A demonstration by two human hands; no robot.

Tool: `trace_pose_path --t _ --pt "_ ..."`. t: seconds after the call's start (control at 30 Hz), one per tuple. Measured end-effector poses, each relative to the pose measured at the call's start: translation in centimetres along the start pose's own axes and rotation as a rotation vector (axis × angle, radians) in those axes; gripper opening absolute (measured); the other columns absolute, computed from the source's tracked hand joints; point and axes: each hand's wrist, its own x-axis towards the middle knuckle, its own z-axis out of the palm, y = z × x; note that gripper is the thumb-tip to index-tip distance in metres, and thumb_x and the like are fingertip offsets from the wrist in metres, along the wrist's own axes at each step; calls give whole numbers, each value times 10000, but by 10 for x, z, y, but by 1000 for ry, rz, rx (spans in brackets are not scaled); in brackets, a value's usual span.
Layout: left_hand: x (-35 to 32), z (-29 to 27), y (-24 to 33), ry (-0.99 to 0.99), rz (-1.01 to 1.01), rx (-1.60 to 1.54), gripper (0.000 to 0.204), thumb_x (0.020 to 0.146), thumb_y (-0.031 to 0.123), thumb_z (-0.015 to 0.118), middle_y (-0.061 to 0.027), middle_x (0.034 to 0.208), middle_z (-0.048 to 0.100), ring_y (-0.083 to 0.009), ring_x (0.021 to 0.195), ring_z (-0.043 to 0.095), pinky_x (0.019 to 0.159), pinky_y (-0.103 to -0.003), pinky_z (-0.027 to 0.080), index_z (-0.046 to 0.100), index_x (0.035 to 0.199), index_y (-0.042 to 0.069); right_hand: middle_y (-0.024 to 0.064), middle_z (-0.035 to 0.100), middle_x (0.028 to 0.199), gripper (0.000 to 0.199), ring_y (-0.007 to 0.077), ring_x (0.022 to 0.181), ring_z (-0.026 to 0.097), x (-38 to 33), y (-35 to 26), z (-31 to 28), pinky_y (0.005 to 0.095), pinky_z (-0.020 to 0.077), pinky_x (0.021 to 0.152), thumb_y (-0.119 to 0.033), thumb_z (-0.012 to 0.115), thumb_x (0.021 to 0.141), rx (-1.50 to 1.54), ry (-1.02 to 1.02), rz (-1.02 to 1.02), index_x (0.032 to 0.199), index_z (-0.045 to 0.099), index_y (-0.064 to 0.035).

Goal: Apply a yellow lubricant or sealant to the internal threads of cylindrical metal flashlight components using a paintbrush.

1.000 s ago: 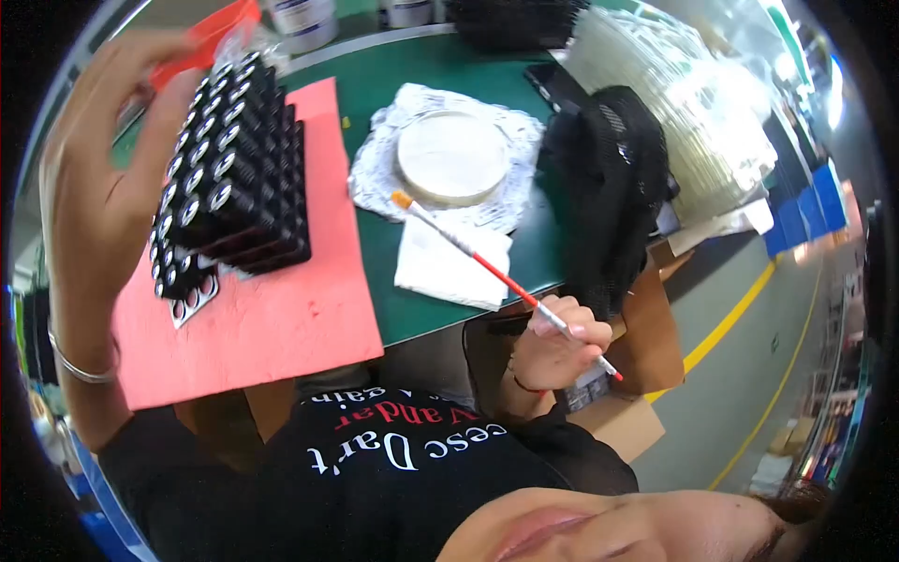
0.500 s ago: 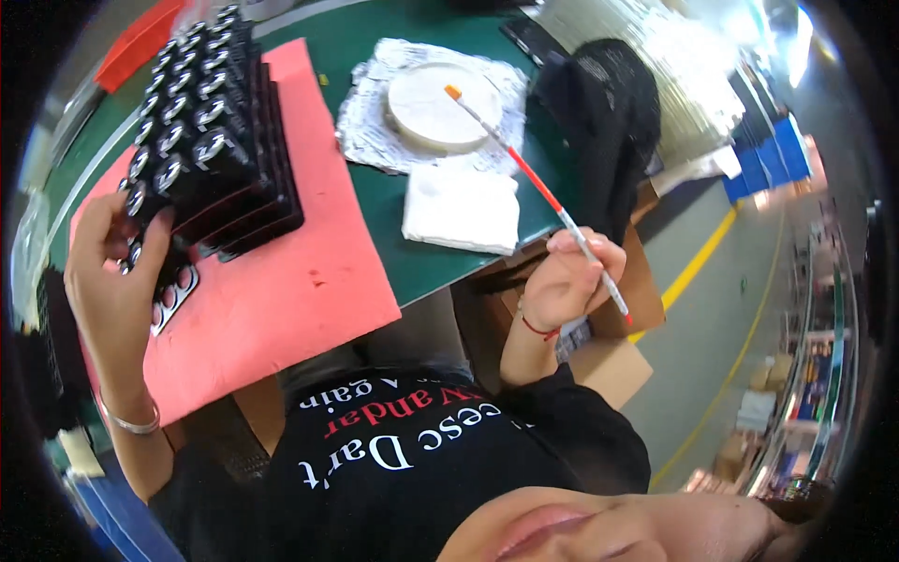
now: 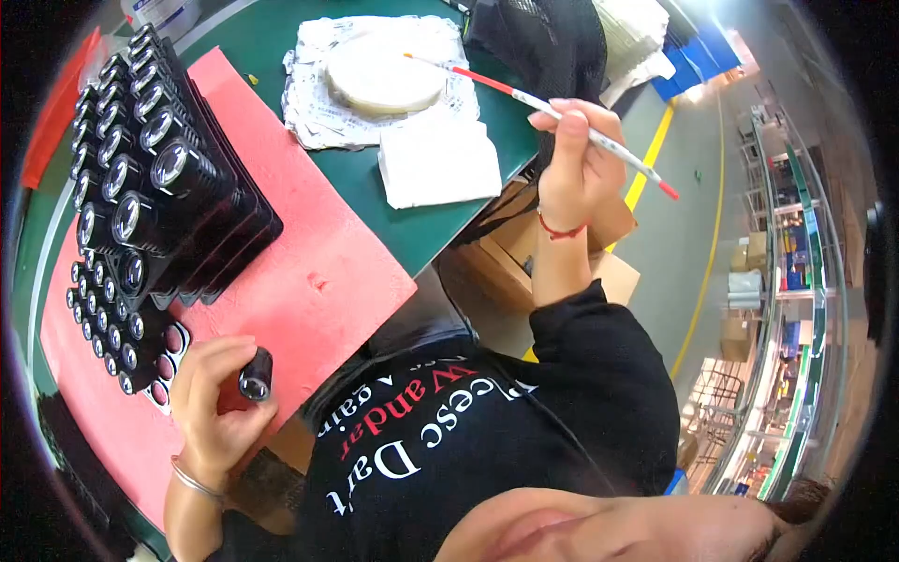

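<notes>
My left hand [image 3: 211, 405] is closed around one short black cylinder [image 3: 255, 377] with a glassy, lens-like end, above the near edge of the pink mat [image 3: 323, 262]. My right hand [image 3: 588, 164] pinches the handle of a thin red and white paintbrush [image 3: 485, 81]. Its orange tip is over a round whitish dish [image 3: 384, 80]; contact cannot be told. Beneath the dish lies crumpled printed paper [image 3: 314, 122], and a folded white tissue [image 3: 440, 169] sits just nearer to me. On the mat's left, similar black cylinders [image 3: 173, 169] stand in rows on stacked black trays [image 3: 245, 220].
Smaller-looking rows of black cylinders [image 3: 108, 328] stand by a white holder with round holes [image 3: 176, 339]. A red bin [image 3: 61, 122] is at the far left of the green table [image 3: 412, 244]. Dark mesh fabric [image 3: 562, 47] hangs at the right edge, above cardboard boxes [image 3: 501, 272].
My left hand has come away from the rows toward me, now with a single cylinder in it. My right hand has moved up, and the brush lies flatter, its tip still over the dish.
</notes>
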Motion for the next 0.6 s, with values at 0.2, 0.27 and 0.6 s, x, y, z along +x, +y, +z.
trace_pose_path --t 0.2,0.27,0.6 --pt "4 -1 -6 16 -61 -64 346 521 -37 601 -118 838 573 -238 755 557 646 -285 449 544 857 21 65 556 671 195 99 591 543 0 0 8 189 439 563 -148 472 869 -53 18 -27 814 530 30" --pt "4 -2 -7 29 -97 -90 339 529 -39 597 -113 833 569 -224 746 552 640 -277 443 544 859 19 61 558 674 191 96 587 538 1 -1 9 179 431 565 -149 477 867 -65 21 -28 810 532 25" --pt "3 -1 -10 93 -244 -171 302 582 -26 575 -90 805 558 -179 727 532 651 -239 412 570 882 9 40 510 612 240 79 534 467 2 -4 13 195 372 511 -188 434 885 -127 -4 26 770 523 3"
